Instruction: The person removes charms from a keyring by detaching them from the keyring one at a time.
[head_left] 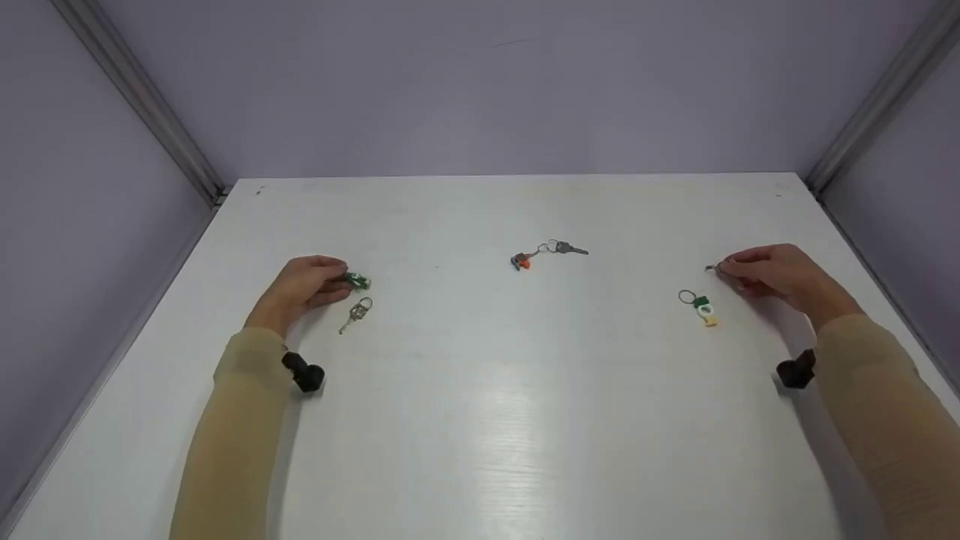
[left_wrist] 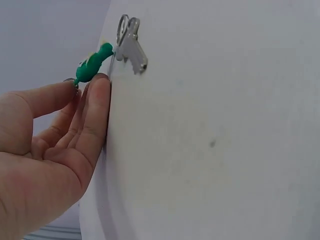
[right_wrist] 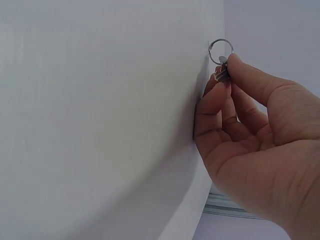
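Observation:
My left hand (head_left: 339,281) lies on the white table (head_left: 480,420) at the left, its thumb and forefinger pinching the end of a green key tag (head_left: 358,281). In the left wrist view the left hand (left_wrist: 86,83) holds that green tag (left_wrist: 92,62), with a silver key on a ring (left_wrist: 131,47) just beyond. The silver key (head_left: 356,313) lies loose beside the hand. At the right, my right hand (head_left: 726,268) pinches a small key with a wire ring (right_wrist: 221,50) against the tabletop; the right hand (right_wrist: 225,72) grips it by the key's head.
A grey key with an orange-and-blue tag (head_left: 547,253) lies at the table's middle. A ring with a green, white and yellow tag (head_left: 701,306) lies left of the right hand. Lilac walls close the table on three sides. Black wrist cameras (head_left: 304,371) sit on both forearms.

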